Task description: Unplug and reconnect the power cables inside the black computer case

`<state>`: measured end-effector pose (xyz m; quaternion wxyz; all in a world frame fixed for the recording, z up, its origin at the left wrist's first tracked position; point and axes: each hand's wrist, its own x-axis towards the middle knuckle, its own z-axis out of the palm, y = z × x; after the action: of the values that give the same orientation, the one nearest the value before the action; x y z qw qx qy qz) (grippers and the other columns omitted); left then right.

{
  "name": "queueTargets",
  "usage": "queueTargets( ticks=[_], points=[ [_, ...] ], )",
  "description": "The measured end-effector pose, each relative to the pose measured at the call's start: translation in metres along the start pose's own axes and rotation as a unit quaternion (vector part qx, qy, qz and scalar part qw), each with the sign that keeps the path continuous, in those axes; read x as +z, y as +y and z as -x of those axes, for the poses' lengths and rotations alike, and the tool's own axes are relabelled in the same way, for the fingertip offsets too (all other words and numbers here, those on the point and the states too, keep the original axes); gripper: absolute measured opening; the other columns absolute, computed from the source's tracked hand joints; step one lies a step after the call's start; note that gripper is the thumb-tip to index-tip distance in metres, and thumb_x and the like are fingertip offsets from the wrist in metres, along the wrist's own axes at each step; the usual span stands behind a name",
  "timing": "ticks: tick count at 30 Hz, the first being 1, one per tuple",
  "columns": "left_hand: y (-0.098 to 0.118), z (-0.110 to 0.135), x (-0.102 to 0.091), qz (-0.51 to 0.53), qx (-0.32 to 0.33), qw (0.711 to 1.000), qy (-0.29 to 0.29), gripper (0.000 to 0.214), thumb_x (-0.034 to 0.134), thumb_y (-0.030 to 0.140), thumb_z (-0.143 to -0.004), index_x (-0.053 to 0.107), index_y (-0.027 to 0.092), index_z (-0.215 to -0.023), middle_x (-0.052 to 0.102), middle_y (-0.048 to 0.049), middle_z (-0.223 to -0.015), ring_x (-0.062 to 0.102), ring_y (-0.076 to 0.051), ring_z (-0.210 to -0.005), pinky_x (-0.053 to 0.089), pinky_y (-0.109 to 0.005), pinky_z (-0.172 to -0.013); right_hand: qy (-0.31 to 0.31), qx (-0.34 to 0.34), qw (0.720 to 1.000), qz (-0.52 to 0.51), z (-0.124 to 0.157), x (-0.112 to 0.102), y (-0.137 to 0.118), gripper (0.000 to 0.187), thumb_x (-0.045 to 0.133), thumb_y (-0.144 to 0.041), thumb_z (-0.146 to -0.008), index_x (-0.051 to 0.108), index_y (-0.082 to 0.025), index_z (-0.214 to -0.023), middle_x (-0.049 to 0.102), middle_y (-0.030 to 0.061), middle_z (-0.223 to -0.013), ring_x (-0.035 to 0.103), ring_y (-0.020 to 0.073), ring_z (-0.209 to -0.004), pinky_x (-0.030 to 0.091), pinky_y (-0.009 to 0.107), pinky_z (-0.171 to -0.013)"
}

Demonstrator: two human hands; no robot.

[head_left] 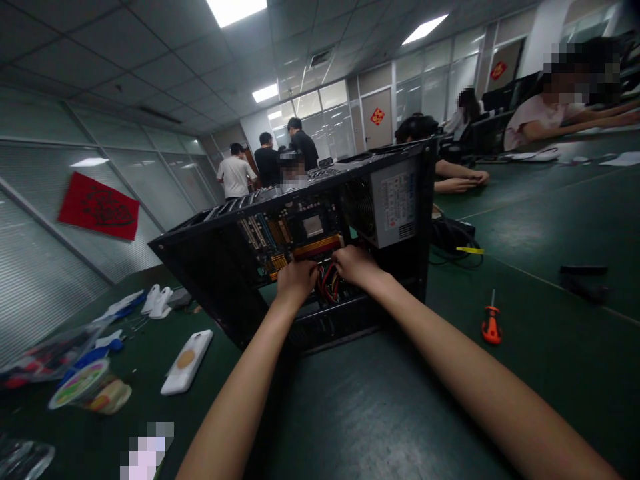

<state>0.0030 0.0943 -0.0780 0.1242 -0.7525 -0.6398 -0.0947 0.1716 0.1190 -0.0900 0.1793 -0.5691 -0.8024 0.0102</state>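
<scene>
An open black computer case (210, 273) stands on the dark green table (380, 407), its side panel off. Inside I see a motherboard (280, 233) with coloured slots and a grey power supply (397, 200) at the upper right. Both my arms reach into the case. My left hand (296, 279) is curled, its fingers closed near a bundle of red and black cables (329, 283) below the motherboard. My right hand (356, 264) is closed too, right beside the left, fingers at the same cables. What each hand pinches is hidden.
An orange-handled screwdriver (492, 323) lies right of the case. A white phone (187, 360), food cup (86, 385), plastic bags and white items lie at the left. Other people sit at the far right and stand at the back.
</scene>
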Motion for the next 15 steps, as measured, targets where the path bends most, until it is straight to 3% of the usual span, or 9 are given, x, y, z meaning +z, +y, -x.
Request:
queueTargets(
  ticks=[8, 15],
  points=[
    [0.005, 0.002, -0.002, -0.029, 0.003, 1.0, 0.01, 0.033, 0.047, 0.04, -0.097, 0.074, 0.031, -0.114, 0.077, -0.0076, -0.101, 0.071, -0.027, -0.09, 0.047, -0.033, -0.071, 0.002, 0.001, 1.0, 0.0, 0.002, -0.001, -0.001, 0.03, 0.047, -0.022, -0.095, 0.075, -0.015, -0.104, 0.075, 0.0169, -0.104, 0.072, 0.0276, -0.094, 0.051, 0.031, -0.076],
    [0.004, 0.015, -0.013, -0.052, -0.067, 0.991, 0.106, 0.044, 0.037, 0.042, -0.1, 0.075, 0.023, -0.094, 0.075, -0.01, -0.087, 0.071, -0.026, -0.085, 0.041, -0.03, -0.068, 0.013, -0.008, 1.0, -0.026, 0.004, -0.008, -0.001, 0.031, 0.044, -0.024, -0.098, 0.074, -0.016, -0.106, 0.074, 0.0158, -0.104, 0.071, 0.0248, -0.095, 0.048, 0.029, -0.077]
  ],
)
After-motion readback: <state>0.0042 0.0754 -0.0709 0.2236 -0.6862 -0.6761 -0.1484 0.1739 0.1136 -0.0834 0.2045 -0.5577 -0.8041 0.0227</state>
